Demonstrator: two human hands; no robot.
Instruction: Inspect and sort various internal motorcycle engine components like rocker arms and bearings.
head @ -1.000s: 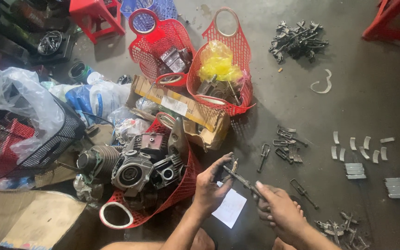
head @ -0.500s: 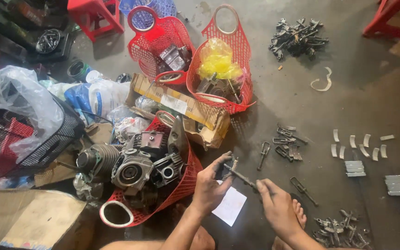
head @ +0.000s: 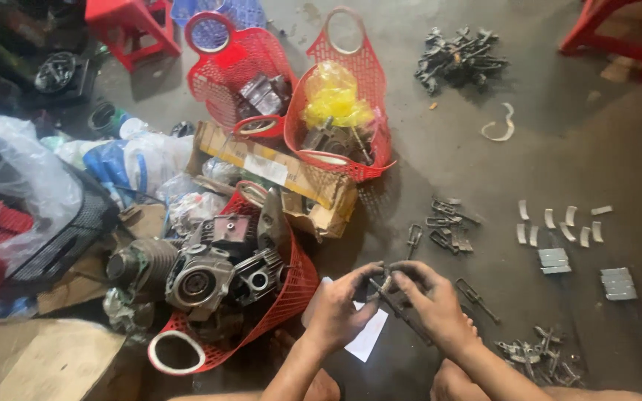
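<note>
Both hands (head: 388, 304) grip what looks like a metal linkage (head: 397, 308)

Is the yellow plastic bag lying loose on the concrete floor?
No, the yellow plastic bag sits inside a red mesh basket, on top of metal parts.

Grey concrete floor (head: 574, 163) bears red baskets (head: 351, 141), metal parts (head: 455, 59), white paper (head: 369, 338).

Your left hand (head: 338, 310) and right hand (head: 435, 304) meet fingertip to fingertip low in view, grimy fingers curled and pinching together, both forearms rising from the bottom edge.
</note>
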